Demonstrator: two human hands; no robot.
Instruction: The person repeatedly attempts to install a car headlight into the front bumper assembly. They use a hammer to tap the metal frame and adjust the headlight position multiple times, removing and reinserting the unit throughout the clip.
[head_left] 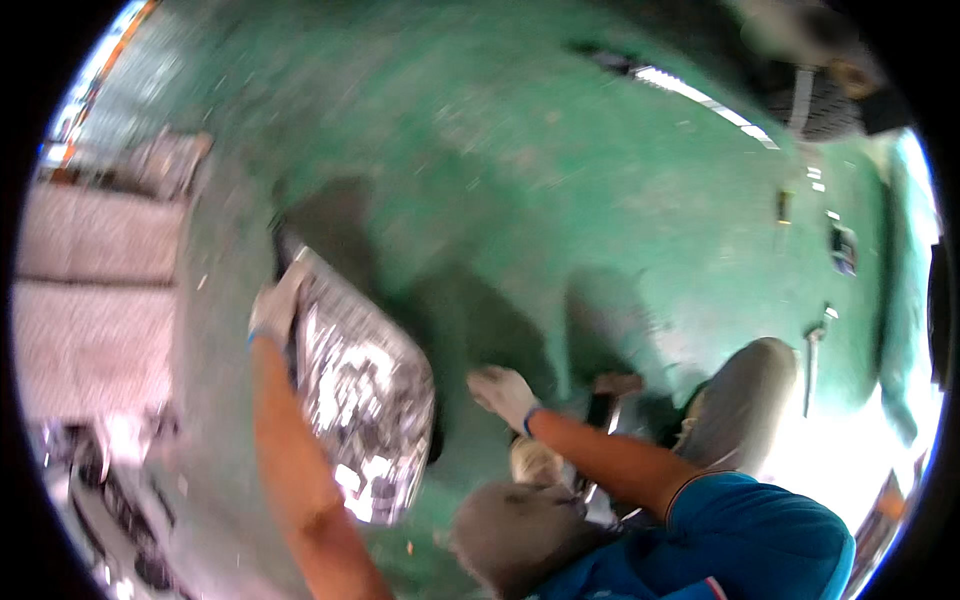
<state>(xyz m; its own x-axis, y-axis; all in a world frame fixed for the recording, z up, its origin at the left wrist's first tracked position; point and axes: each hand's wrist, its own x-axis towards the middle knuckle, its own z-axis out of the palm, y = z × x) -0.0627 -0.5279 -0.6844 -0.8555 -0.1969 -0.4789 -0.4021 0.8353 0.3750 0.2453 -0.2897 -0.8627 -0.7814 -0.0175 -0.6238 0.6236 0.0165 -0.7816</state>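
A large headlight (365, 400) with a clear, shiny lens stands tilted on the green floor, left of the middle. My left hand (277, 305), in a pale glove, grips its upper left edge, the fingers partly hidden behind the rim. To the right of the headlight, my right hand (504, 396), also gloved, is held over the floor apart from it. Its fingers point left, loosely stretched, with nothing seen in them, though motion blurs them a little. Close to the right wrist is a shoe (537, 461).
Pale wrapped boxes (95, 345) line the left side, with dark car parts (120, 520) below them. On the green floor (480, 130) at right lie a yellow-handled screwdriver (784, 207), a dark blue object (843, 250) and a long metal tool (813, 365). My bent knee (755, 400) is nearby.
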